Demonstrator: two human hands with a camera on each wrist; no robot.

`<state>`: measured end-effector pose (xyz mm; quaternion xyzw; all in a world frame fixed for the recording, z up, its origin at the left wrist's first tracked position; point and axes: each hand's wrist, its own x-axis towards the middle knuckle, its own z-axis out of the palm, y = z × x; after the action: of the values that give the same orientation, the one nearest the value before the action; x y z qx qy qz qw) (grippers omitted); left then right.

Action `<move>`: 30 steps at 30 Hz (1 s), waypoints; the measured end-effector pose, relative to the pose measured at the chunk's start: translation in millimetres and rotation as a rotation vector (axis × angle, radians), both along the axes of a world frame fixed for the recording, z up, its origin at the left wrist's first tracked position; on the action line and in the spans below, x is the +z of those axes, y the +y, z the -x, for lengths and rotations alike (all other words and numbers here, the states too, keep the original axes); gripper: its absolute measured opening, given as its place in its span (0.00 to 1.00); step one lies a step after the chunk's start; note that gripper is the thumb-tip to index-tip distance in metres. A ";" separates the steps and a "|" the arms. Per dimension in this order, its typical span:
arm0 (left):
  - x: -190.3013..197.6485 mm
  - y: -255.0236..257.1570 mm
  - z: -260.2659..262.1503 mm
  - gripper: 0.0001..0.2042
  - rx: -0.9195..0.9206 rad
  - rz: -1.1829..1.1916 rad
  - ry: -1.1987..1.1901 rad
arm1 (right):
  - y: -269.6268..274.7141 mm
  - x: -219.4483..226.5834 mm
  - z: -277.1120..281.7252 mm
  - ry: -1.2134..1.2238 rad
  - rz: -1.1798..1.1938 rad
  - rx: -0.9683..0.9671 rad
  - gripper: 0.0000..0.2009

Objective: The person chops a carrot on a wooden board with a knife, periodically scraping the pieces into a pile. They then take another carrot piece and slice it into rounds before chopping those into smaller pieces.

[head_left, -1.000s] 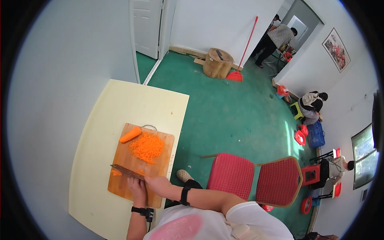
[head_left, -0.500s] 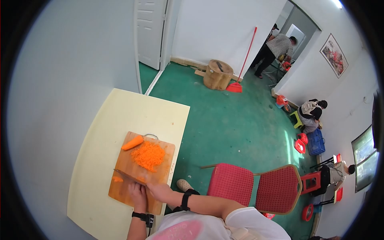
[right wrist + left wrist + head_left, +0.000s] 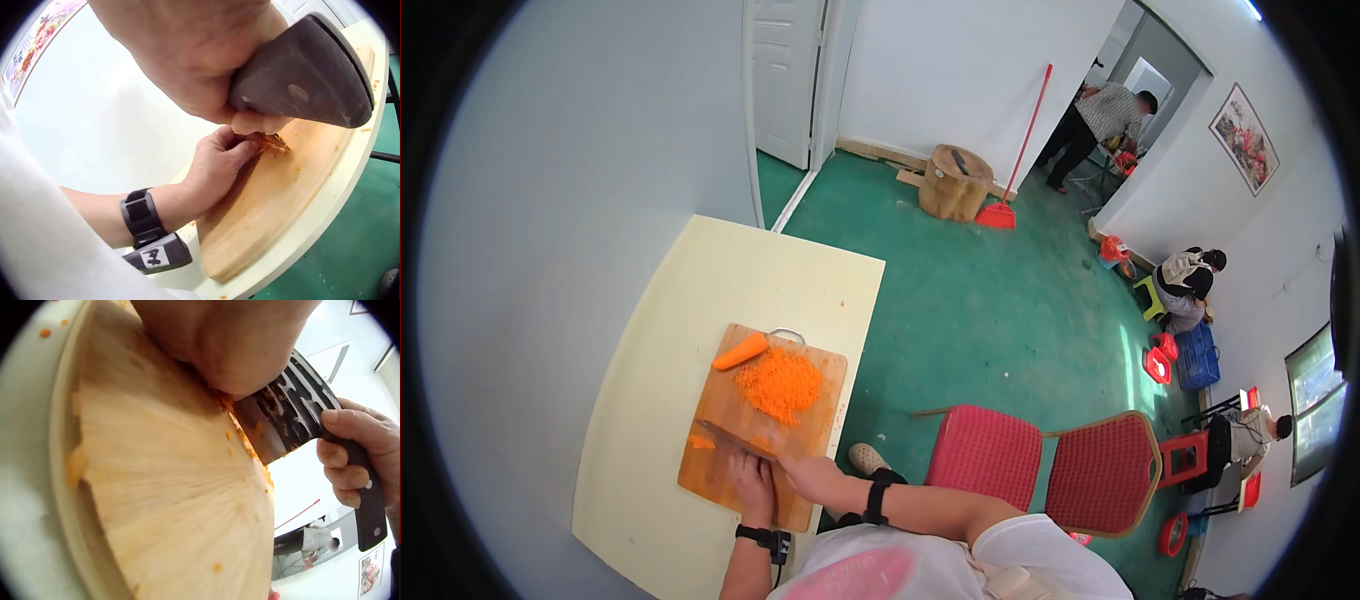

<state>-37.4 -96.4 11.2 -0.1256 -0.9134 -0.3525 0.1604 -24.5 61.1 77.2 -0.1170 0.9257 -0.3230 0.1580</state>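
What the blue crate (image 3: 1198,358) held was unclear. The right hand (image 3: 808,478) curled round the knife (image 3: 281,409); the left hand (image 3: 752,485) had hidden fingertips, spread and hold impossible to tell.

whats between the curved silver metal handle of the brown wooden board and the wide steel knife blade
A loose heap of finely chopped orange carrot; the head view shows it.

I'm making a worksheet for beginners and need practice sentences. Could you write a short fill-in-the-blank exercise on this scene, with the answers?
1. The right hand grips the knife by its ____.
2. The heap of chopped carrot is ____ in colour.
3. The board under the heap is made of ____.
4. The thick carrot piece lies ____ the board, beside the heap.

Missing words: handle; orange; wood; on.
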 end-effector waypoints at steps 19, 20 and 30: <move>-1.4 -1.7 -0.4 0.08 0.016 0.009 -0.023 | -4.7 -10.5 9.1 0.119 0.065 0.011 0.13; 0.0 -0.7 -0.2 0.08 0.013 0.018 -0.023 | -6.2 -11.2 13.0 0.088 0.046 0.003 0.13; 3.0 1.9 0.2 0.08 0.014 -0.024 0.025 | 5.0 -8.9 2.1 0.050 0.023 0.014 0.09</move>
<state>-37.6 -94.5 14.1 -0.1216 -0.9080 -0.3605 0.1756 -26.6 66.1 68.4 -0.1335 0.9247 -0.3296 0.1356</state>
